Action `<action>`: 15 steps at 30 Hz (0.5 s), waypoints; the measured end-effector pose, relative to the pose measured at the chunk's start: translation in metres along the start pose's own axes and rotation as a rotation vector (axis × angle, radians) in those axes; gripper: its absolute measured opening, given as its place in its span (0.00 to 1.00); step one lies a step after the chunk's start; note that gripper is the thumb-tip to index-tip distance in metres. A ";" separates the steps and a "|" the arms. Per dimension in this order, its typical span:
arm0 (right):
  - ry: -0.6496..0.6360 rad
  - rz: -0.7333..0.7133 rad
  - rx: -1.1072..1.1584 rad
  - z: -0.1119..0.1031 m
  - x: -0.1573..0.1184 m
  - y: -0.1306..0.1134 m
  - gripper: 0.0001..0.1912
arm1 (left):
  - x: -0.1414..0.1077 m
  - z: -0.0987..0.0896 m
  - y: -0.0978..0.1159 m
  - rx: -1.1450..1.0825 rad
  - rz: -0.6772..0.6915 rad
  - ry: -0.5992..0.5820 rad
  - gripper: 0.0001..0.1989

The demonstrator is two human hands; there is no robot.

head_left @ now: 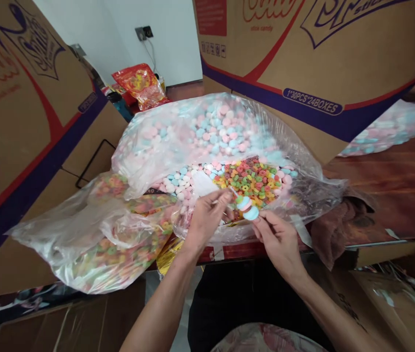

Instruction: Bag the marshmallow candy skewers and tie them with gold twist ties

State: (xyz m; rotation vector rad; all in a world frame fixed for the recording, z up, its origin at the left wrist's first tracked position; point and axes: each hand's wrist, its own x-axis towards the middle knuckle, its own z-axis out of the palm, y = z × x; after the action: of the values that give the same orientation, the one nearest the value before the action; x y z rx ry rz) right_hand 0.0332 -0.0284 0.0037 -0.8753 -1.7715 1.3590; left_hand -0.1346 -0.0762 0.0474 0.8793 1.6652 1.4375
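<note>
My left hand (207,217) is closed in a pinch on the thin stick of a candy skewer (244,204). Threaded along it are a small greenish ring and pastel blue and pink pieces. At its near end, the fingertips of my right hand (278,239) pinch a round blue candy piece (251,213). Whether that piece is fully on the stick is hard to make out. Just beyond my hands lies a heap of colourful gummy rings (251,178), resting among pink, white and blue candies (183,183) in an open clear plastic bag (302,142).
Another clear bag (100,244) of gummy rings slumps at the left. Large cardboard boxes (266,58) stand behind and to the left. A brown cloth (334,230) hangs over the table edge. Behind the bags are a red packet (141,85) and a wall socket (143,33).
</note>
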 end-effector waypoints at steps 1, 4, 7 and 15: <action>0.029 -0.002 0.006 -0.001 0.002 0.001 0.16 | 0.008 -0.011 0.003 0.157 0.068 0.094 0.16; 0.060 -0.010 -0.015 -0.004 0.003 0.004 0.16 | 0.036 -0.050 0.004 0.759 0.278 0.354 0.10; 0.040 0.003 -0.007 -0.003 0.000 0.008 0.15 | 0.056 -0.078 -0.007 1.161 0.239 0.329 0.12; -0.056 0.007 -0.051 0.005 -0.006 0.020 0.13 | 0.055 -0.087 -0.030 1.369 0.223 0.337 0.13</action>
State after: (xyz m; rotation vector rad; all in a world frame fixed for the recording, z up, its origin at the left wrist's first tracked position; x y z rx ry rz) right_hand 0.0338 -0.0318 -0.0177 -0.8794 -1.8541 1.3606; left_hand -0.2381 -0.0738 0.0196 1.5867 2.8944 0.3586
